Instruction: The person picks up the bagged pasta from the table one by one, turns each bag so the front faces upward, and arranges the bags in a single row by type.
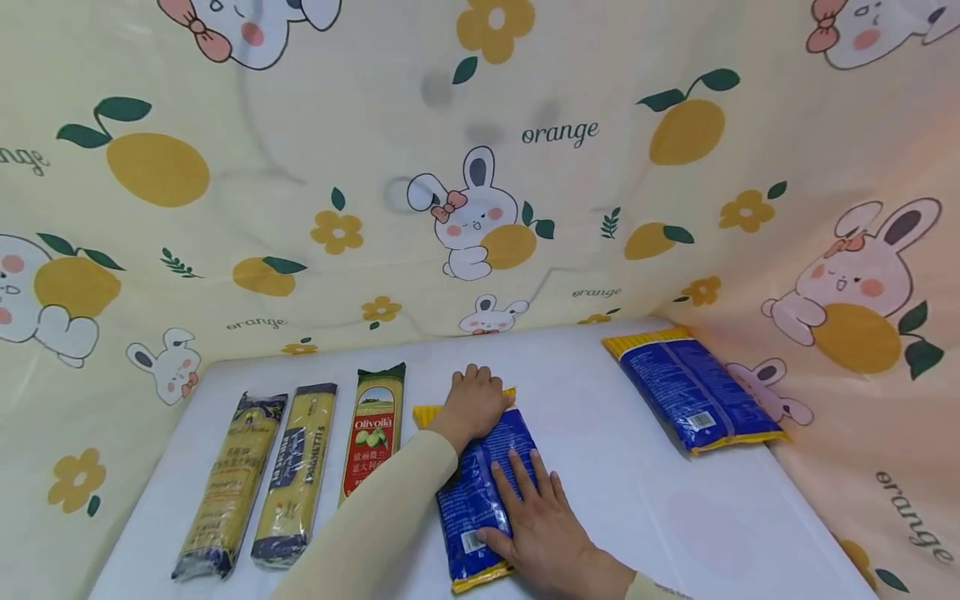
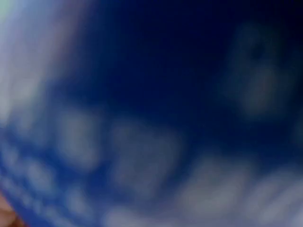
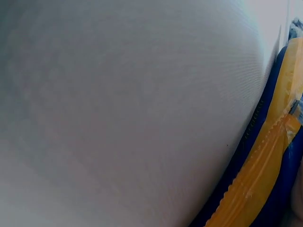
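Right hand (image 1: 546, 533) lies spread on the near half of the blue packet (image 1: 471, 500); left hand (image 1: 472, 404) is curled over its far end, gripping it as far as I can judge. The packet lies between the left and right edges of the table (image 1: 622, 508). I expect some weight under slick, flexible film, so I'd hold both yellow ends (image 1: 427, 415) and avoid squeezing the middle.

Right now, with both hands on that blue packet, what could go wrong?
The left sleeve passes over the red-labelled packet in the head view and might nudge it. The right hand, spread on the blue packet, could crush its contents if it presses hard. The other blue packet reaches the table's right edge; a bump might tip it.
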Demonstrator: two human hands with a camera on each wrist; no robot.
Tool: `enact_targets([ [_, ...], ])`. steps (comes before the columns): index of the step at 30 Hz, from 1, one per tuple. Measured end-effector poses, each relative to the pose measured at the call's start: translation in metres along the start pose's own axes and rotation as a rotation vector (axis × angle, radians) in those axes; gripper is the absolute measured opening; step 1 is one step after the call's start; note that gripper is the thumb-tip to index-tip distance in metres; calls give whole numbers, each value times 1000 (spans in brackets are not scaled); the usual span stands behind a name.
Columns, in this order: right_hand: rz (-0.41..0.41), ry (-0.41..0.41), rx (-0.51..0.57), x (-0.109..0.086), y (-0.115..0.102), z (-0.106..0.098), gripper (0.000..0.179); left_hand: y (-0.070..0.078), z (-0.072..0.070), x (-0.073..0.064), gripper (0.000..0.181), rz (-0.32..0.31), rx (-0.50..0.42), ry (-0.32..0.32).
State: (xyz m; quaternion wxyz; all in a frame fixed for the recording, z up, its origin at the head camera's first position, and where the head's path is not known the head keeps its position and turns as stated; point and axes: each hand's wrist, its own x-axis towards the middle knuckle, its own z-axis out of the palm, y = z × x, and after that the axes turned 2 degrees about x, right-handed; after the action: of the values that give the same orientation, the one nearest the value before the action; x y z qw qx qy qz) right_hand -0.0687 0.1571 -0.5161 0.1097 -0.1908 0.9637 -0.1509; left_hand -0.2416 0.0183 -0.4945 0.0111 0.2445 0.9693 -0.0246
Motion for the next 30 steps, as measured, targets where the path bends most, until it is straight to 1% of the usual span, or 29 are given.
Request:
enact_targets([
  [3,-16,28,27,-4,5,-3,93,0,1,-3,48,29,22,26],
  [5,-34,87,10,-9,11,-4,87,-3,3,-5,44,51,28,72],
  [6,-46,128,-16,-12,15,-5,82,-4,4,-6,42,62,29,100],
  [8,-88,239,-89,-17,23,-6,72,-8,5,-9,38,89,27,165],
  [9,-116,310,-131,-19,27,-6,68,-11,4,-10,37,101,25,200],
  [12,-185,516,-248,-22,40,-8,55,-19,1,-14,34,129,9,277],
  [14,-202,614,-275,-23,47,-10,48,-25,-2,-17,31,140,-18,327],
  [15,-195,640,-288,-24,50,-12,46,-28,-4,-18,30,143,-32,348],
  [17,-169,647,-297,-25,55,-16,44,-34,-8,-21,27,137,-67,388],
  [20,-106,590,-296,-29,61,-21,45,-41,-14,-24,24,121,-110,417],
  [22,-68,541,-307,-31,64,-22,46,-44,-17,-25,22,112,-128,408],
  [24,-51,510,-324,-31,66,-21,47,-44,-19,-26,21,118,-143,394],
  [27,-74,503,-365,-28,66,-18,47,-44,-21,-27,19,129,-158,388],
  [30,-108,515,-397,-25,64,-15,46,-42,-20,-27,18,128,-156,408],
])
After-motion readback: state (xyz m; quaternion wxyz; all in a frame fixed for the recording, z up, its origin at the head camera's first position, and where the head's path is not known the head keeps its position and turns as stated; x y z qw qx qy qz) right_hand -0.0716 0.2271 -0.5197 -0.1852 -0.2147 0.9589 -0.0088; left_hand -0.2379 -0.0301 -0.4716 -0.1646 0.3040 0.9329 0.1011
